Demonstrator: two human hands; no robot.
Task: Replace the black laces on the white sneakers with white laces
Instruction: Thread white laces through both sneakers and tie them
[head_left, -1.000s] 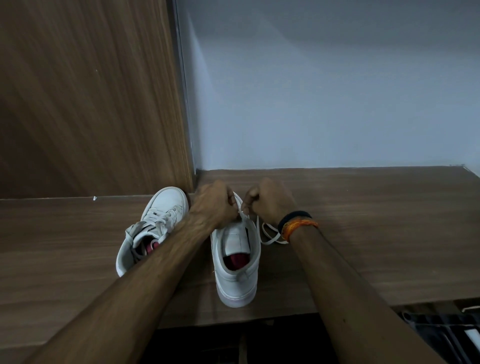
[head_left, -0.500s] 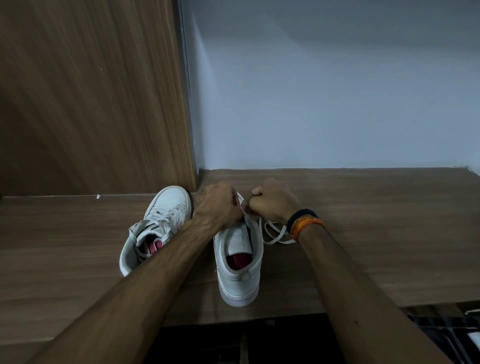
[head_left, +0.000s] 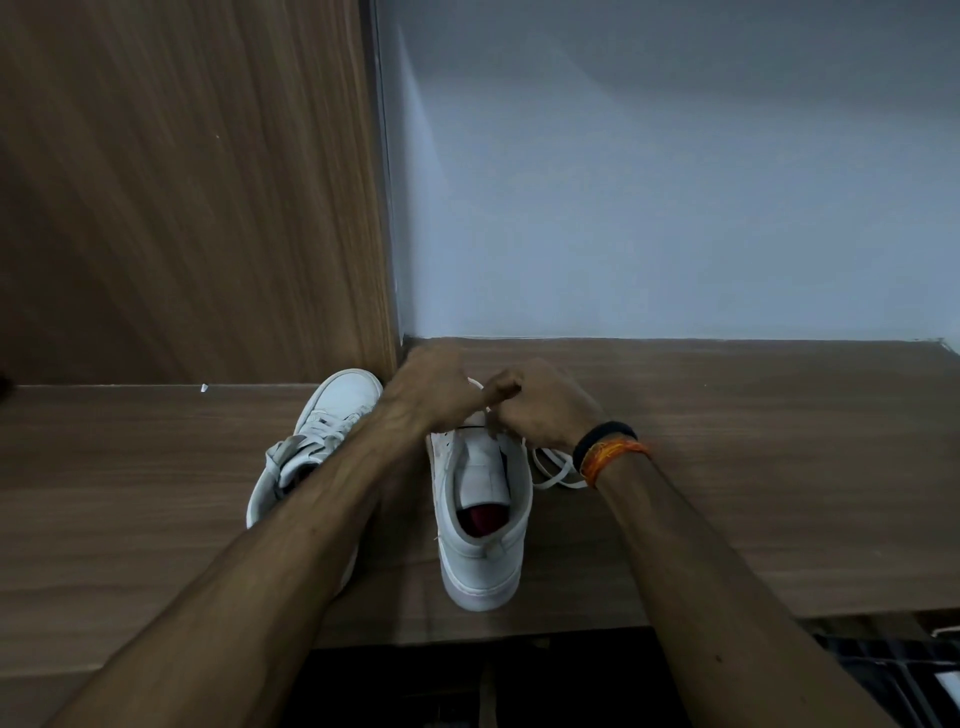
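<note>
second sneaker nearly laced in white, judging by what shows

the wooden shelf (head_left: 727, 467) runs across the lower half of the frame, with a wooden side panel (head_left: 182, 182) filling the upper left and a pale wall (head_left: 675, 182) the upper right; both sneakers stand on the shelf just left of centre, toes pointing toward the wall

the left sneaker (head_left: 322, 431) lies partly under the left forearm; its eyelets carry a white lace crossed up to the tongue, so by the look of it that shoe is finished

the right sneaker (head_left: 480, 519) stands at centre frame, heel toward the camera, tongue up and red lining showing; its front half is hidden by the hands, so how many eyelets are threaded cannot be told; a thin dark line beside the tongue may be trim or shadow; no black lace shows anywhere in view

the left hand (head_left: 431, 389) and right hand (head_left: 540, 410) meet over the front of this sneaker, fingers curled; each appears to pinch the white lace (head_left: 550, 467), a strand rising between them and slack looping onto the shelf right of the shoe, beside the wrist bands (head_left: 608, 447)

judgement: the black laces seem already out, one shoe is done; what is left is finishing the threading, or the tightening, on this second shoe
</note>
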